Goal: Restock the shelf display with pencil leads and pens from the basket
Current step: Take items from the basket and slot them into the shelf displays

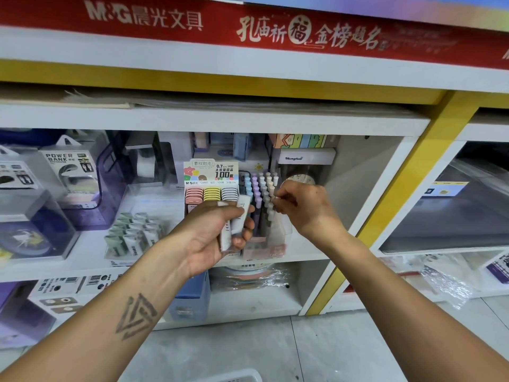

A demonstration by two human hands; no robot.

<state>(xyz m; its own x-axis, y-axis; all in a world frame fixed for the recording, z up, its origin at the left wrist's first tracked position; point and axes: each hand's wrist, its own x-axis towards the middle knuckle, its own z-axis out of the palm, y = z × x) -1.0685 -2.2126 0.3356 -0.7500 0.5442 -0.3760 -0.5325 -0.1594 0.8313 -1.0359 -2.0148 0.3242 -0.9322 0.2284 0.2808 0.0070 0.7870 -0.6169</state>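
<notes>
Left hand point(217, 235) grips pens point(234, 221), long axis up-right.

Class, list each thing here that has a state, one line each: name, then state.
Left hand: grips white lead cases.
Right hand: pinches a pen at the pen stand.
Pen stand: nearly full, pens upright.
Lead display: pink, yellow, grey rows stocked.

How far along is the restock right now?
Done: the pencil-lead display box shows full pink, yellow and grey rows. In hand: right hand pinches a pen at the pen rack. Left: left hand grips several white pens not yet placed.
</notes>
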